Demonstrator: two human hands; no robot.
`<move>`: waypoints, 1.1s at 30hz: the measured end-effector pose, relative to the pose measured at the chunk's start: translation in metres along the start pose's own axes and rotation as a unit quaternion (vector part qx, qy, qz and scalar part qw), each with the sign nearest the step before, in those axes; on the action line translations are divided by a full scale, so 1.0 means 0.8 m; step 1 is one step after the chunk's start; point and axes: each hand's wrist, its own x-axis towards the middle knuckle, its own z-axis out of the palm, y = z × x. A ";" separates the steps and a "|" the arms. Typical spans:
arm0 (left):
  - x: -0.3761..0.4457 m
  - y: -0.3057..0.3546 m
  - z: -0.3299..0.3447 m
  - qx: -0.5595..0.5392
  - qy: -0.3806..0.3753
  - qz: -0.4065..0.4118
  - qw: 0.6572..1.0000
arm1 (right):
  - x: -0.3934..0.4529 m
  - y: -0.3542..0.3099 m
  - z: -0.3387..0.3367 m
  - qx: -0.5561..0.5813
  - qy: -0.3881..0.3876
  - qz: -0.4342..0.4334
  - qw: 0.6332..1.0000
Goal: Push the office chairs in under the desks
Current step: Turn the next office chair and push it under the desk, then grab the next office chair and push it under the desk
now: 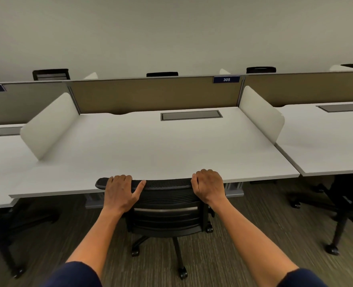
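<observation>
A black mesh office chair (165, 212) stands in front of me, its backrest top touching the front edge of the white desk (150, 146) marked 305. The seat is hidden under the desk; its wheeled base shows on the carpet below. My left hand (120, 192) grips the left end of the backrest's top rail, thumb along the rail. My right hand (208, 186) is closed over the right end of the same rail.
White side screens (49, 125) and a tan back panel (154, 96) bound the desk. Neighbouring desks (324, 137) stand left and right, each with a dark chair base beneath, one at the right (341, 214). More chair backs (51, 74) show behind the panel. The floor is striped carpet.
</observation>
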 end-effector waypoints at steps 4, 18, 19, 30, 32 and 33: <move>-0.006 -0.012 -0.001 -0.006 0.025 0.003 1.000 | -0.001 -0.009 0.006 -0.001 0.007 -0.006 1.000; 0.011 -0.021 -0.003 -0.013 -0.006 0.011 1.000 | 0.025 -0.006 -0.006 -0.017 -0.035 -0.006 0.999; 0.011 -0.021 -0.003 -0.014 -0.014 0.009 1.000 | 0.024 -0.006 -0.008 -0.022 -0.039 -0.002 0.999; 0.006 0.015 -0.007 -0.031 -0.046 0.035 0.998 | -0.006 -0.008 -0.026 -0.016 -0.122 0.056 0.991; 0.008 0.046 -0.005 -0.041 -0.043 0.063 0.996 | -0.024 0.001 -0.033 -0.019 -0.110 0.057 0.992; 0.008 0.052 -0.006 -0.041 -0.041 0.070 0.996 | -0.026 -0.002 -0.032 -0.018 -0.109 0.052 0.993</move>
